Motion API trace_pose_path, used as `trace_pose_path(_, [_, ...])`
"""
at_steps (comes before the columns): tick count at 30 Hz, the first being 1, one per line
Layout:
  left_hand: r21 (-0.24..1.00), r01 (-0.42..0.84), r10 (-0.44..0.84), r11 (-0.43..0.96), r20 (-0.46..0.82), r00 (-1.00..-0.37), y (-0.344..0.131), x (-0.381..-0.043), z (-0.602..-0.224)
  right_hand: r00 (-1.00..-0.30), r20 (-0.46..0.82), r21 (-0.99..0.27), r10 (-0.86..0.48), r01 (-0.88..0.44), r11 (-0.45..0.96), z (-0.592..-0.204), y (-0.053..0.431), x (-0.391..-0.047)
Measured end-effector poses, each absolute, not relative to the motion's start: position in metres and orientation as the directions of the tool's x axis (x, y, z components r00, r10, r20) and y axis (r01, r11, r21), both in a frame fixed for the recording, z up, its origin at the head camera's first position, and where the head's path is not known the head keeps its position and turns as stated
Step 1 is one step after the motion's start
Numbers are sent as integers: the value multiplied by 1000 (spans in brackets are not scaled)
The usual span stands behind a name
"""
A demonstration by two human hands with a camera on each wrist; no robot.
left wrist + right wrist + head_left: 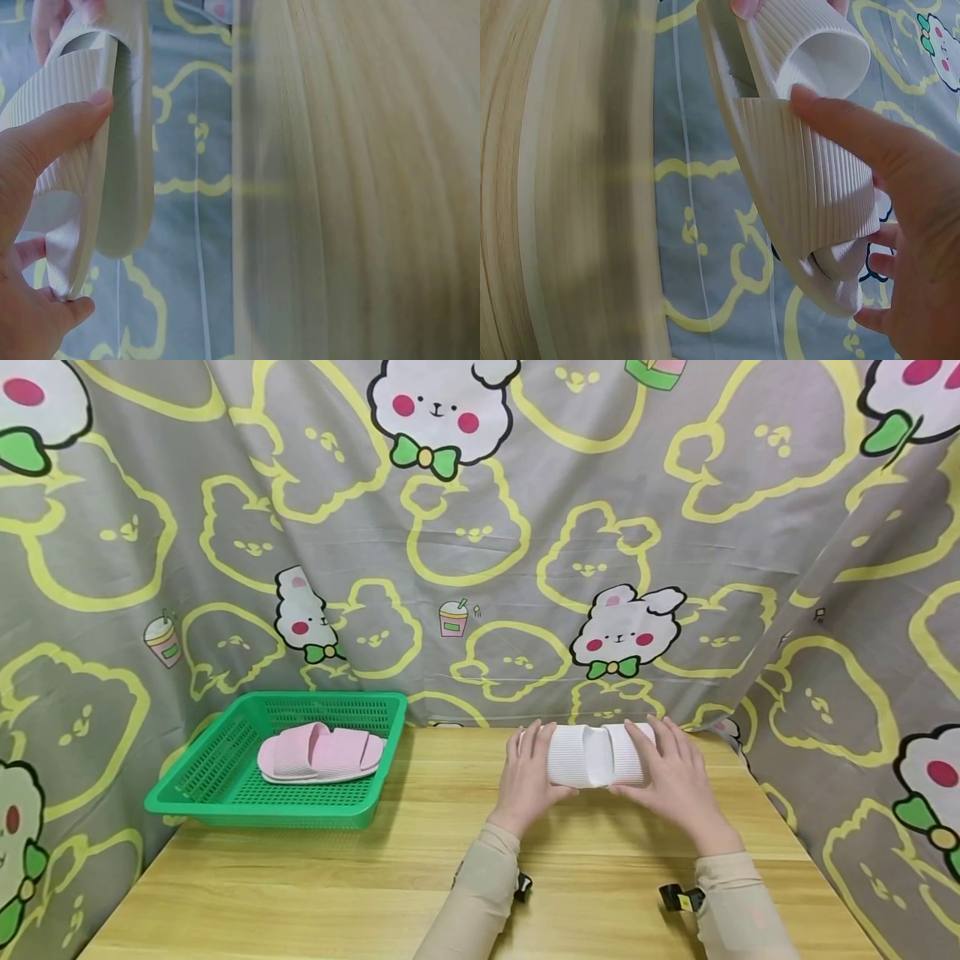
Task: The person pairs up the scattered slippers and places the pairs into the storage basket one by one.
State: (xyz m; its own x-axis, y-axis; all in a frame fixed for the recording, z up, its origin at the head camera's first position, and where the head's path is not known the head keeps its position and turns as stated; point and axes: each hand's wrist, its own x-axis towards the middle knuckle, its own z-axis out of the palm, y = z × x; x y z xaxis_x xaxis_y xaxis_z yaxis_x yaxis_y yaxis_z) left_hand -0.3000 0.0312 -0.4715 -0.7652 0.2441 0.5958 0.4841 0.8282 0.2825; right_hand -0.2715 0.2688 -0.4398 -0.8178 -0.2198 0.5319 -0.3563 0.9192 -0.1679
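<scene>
A pair of white slippers (567,758) with ribbed straps is held above the wooden table, toward its far side. My left hand (525,781) grips one end in the head view, and my right hand (678,781) grips the other. In the left wrist view, one white slipper (71,82) lies against its mate (127,195), partly fitted together, with the left thumb across a ribbed strap. The right wrist view has the right thumb pressing the ribbed strap (802,169), its fingers curled around the far side.
At the left of the table stands a green plastic basket (262,814) with pink slippers (292,750) in it. A patterned grey curtain (480,568) hangs around the back and sides of the wooden table (337,885).
</scene>
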Motion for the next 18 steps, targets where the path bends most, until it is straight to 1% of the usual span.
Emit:
trace_pose_path(12, [290, 478, 257, 829, 563, -786, 31, -298, -469, -827, 489, -99, -278, -369, 924, -443, 276, -273])
trace_pose_path(18, [276, 491, 269, 826, 572, -775, 30, -297, -469, -842, 464, -110, -274, -362, 926, -445, 278, -272])
